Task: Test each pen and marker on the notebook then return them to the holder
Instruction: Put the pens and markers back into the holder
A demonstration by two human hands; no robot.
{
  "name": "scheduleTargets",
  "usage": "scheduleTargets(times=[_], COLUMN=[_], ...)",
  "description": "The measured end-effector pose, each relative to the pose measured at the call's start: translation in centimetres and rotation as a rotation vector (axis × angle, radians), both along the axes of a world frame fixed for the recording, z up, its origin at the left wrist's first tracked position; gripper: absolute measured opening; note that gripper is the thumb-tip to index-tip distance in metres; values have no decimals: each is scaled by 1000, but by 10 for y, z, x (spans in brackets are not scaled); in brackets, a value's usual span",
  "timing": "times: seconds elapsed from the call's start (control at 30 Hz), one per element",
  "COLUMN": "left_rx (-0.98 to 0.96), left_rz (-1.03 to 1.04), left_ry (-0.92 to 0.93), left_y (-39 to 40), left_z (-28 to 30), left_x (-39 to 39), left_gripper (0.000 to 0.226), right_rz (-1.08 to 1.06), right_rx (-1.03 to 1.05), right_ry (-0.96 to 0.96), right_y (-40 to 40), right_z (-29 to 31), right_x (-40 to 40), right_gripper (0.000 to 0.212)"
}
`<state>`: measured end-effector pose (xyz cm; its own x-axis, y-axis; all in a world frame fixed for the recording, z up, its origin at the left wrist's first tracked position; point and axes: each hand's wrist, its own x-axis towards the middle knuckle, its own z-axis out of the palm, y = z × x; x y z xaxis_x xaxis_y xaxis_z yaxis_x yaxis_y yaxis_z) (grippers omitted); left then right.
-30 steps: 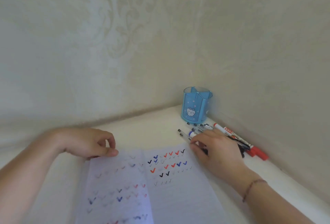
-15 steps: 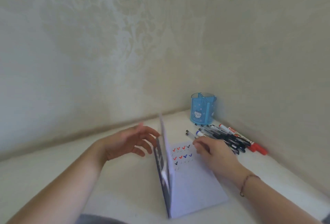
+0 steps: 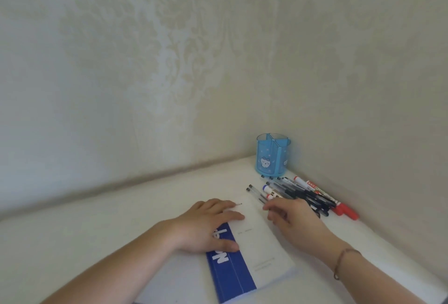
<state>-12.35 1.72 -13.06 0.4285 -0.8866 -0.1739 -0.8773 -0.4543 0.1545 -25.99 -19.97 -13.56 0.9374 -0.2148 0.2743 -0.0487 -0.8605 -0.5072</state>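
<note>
Single head view, looking forward and down, close over table (image 3: 101, 235) corner, walls (image 3: 145, 61) beyond.

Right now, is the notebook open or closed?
Closed. The notebook lies flat, cover up, with the left hand resting on it; no written pages show.

A white table (image 3: 121, 235) carries a closed notebook (image 3: 257, 252) near its middle, a blue holder (image 3: 271, 155) at 1 o'clock, and loose pens (image 3: 291, 191) and markers (image 3: 337, 200) at 2 o'clock
</note>
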Motion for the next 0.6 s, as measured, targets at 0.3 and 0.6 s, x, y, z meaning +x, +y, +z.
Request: scheduleTargets(times=[0.3, 0.6], left_rx=[22, -139], left_rz=[749, 733], left_ry=[-375, -151], left_y=[111, 100], left_z=[-14, -29], left_x=[49, 79], left_gripper=[63, 71], right_rz=[46, -67], right_rx=[-124, -308], right_ry=[4, 30], right_y=[-3, 3], right_z=[-1, 4], right_x=[15, 48], right_gripper=[12, 12])
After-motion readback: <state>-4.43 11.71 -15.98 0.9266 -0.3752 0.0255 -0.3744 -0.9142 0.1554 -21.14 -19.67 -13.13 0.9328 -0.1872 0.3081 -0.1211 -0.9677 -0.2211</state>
